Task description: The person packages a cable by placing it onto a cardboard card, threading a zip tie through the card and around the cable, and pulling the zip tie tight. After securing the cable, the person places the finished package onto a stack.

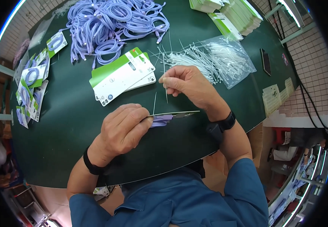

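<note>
Nearer you than the card stack (121,76), your left hand (122,130), back upward, and, right of the stack, your right hand (188,84) pinch closed: one on an edge-on card (181,113), purple cable (163,118) partly hidden, the other on a white tie (164,65)

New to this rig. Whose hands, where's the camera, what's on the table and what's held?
No machine here: these are a person's own bare hands. The picture comes from a fisheye camera on their head, looking down, so straight edges bend near the rim.

The left hand holds a packaging card, seen nearly edge-on, with a coiled lavender cable against it. The right hand pinches a thin cable tie.

On the dark green table lie a heap of lavender cables, green-and-white cards, a clear bag with white cable ties, and carded cables at far left.
</note>
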`<state>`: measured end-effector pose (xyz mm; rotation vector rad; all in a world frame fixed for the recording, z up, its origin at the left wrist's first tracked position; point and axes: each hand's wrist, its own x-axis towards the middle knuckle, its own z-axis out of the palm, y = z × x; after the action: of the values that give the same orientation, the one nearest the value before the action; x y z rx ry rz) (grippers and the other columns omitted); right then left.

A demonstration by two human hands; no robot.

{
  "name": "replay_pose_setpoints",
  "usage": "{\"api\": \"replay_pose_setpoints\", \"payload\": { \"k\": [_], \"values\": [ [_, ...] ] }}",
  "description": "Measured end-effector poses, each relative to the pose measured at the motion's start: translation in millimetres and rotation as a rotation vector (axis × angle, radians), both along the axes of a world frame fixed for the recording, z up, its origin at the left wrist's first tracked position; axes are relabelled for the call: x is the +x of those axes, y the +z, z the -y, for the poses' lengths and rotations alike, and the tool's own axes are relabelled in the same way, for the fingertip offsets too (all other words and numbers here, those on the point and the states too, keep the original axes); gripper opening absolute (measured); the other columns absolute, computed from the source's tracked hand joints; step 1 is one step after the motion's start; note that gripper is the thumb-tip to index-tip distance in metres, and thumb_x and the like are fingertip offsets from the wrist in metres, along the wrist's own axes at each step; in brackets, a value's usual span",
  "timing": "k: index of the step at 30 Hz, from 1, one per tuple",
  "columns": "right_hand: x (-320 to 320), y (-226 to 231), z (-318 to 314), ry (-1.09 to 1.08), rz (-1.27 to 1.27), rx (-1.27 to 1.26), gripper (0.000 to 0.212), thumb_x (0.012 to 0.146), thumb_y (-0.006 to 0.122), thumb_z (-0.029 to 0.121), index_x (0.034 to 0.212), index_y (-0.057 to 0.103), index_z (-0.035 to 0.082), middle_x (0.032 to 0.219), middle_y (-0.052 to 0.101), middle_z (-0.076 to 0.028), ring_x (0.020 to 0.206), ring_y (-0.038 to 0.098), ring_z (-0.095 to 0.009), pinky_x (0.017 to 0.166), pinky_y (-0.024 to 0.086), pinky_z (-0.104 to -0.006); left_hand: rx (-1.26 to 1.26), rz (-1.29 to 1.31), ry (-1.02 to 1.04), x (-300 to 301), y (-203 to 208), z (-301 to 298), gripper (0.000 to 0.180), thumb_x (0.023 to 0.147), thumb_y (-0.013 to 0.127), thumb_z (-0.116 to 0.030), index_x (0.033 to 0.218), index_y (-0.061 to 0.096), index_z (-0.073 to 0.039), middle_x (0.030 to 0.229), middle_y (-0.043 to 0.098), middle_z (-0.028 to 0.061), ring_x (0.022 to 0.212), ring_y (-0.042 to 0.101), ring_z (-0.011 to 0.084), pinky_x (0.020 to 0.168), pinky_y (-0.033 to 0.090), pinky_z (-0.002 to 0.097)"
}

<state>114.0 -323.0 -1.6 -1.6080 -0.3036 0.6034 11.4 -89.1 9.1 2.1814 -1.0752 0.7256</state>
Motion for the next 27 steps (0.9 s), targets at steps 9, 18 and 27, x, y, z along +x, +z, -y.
{"api": "replay_pose_setpoints", "payload": {
  "k": [9,18,27],
  "values": [
    [6,-9,-12,0.083,-0.221,0.149,0.012,0.098,0.071,0.016,0.098,0.068,0.004,0.088,0.071,-0.002,0.073,0.068,-0.006,0.062,0.051,-0.0176,-0.018,0.03,0.028,12,-12,3,0.019,0.07,0.077,-0.002,0.085,0.067,0.001,0.087,0.066,0.0113,0.076,0.069,0.0268,0.07,0.06,0.036],
    [1,-16,-13,0.134,-0.184,0.125,0.014,0.096,0.073,0.016,0.096,0.067,0.004,0.085,0.071,-0.003,0.071,0.067,-0.005,0.061,0.05,-0.0167,-0.011,-0.015,0.02,10,-9,5,0.02,0.07,0.079,-0.002,0.085,0.065,0.0,0.088,0.066,0.0103,0.076,0.069,0.0263,0.067,0.057,0.0351],
    [-1,-12,-15,0.149,-0.142,0.094,0.013,0.094,0.073,0.016,0.093,0.068,0.004,0.085,0.072,-0.003,0.07,0.067,-0.005,0.062,0.05,-0.0168,0.004,-0.052,0.029,9,-8,3,0.021,0.07,0.079,-0.002,0.087,0.066,-0.001,0.09,0.067,0.0105,0.077,0.069,0.0266,0.067,0.057,0.0352]
  ]
}}
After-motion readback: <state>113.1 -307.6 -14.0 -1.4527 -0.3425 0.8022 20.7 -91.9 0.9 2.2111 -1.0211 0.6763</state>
